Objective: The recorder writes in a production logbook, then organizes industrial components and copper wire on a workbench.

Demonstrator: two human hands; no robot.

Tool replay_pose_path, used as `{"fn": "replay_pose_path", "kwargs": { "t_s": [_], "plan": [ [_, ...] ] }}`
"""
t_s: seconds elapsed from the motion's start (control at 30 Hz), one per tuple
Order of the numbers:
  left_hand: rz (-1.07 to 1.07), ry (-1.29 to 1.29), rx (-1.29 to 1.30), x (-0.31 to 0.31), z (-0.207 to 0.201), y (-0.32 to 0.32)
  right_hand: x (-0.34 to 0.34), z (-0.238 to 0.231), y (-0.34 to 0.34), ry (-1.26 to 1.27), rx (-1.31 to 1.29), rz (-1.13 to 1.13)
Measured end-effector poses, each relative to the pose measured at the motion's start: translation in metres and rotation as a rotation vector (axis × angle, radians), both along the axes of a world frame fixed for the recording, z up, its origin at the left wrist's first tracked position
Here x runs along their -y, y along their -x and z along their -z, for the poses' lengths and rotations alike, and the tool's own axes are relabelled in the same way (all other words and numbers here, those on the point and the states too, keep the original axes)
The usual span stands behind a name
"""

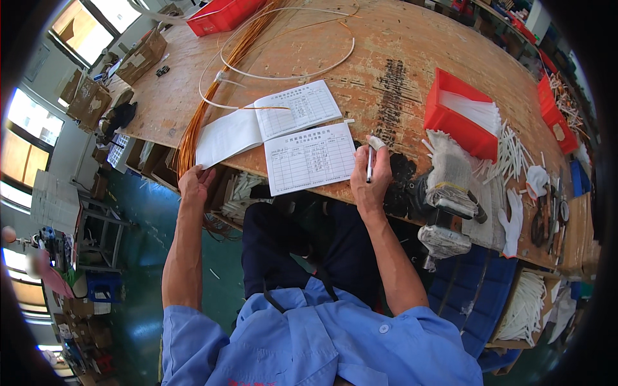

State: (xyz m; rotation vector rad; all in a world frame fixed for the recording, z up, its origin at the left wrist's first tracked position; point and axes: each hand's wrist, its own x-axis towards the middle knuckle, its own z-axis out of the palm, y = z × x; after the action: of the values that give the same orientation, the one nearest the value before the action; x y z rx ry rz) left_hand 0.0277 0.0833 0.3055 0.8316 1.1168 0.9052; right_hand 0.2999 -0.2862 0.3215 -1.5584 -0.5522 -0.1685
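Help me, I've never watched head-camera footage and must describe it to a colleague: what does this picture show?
There is no robot here, just a person's two bare hands. One wide fisheye camera on the head looks down, so straight edges bend near the rim. The left hand is at the lower left corner of an open booklet; whether it grips the page is hard to tell. The right hand holds a pen beside a printed form. Also on the wooden table are copper-coloured wires and a red bin with white strips.
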Motion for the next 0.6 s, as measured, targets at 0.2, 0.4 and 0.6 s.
{"fn": "replay_pose_path", "kwargs": {
  "t_s": [0.2,0.4,0.6],
  "plan": [
    [-0.056,0.115,0.24,0.016,0.009,-0.017,0.001,0.002,-0.004,0.024,0.014,0.013],
    [-0.024,0.192,0.086,0.029,0.003,-0.031,-0.001,0.001,-0.003,0.011,0.025,0.01],
    [-0.002,0.034,0.008,0.019,0.009,-0.029,-0.001,0.007,-0.004,0.022,0.017,0.003]
  ]
}}
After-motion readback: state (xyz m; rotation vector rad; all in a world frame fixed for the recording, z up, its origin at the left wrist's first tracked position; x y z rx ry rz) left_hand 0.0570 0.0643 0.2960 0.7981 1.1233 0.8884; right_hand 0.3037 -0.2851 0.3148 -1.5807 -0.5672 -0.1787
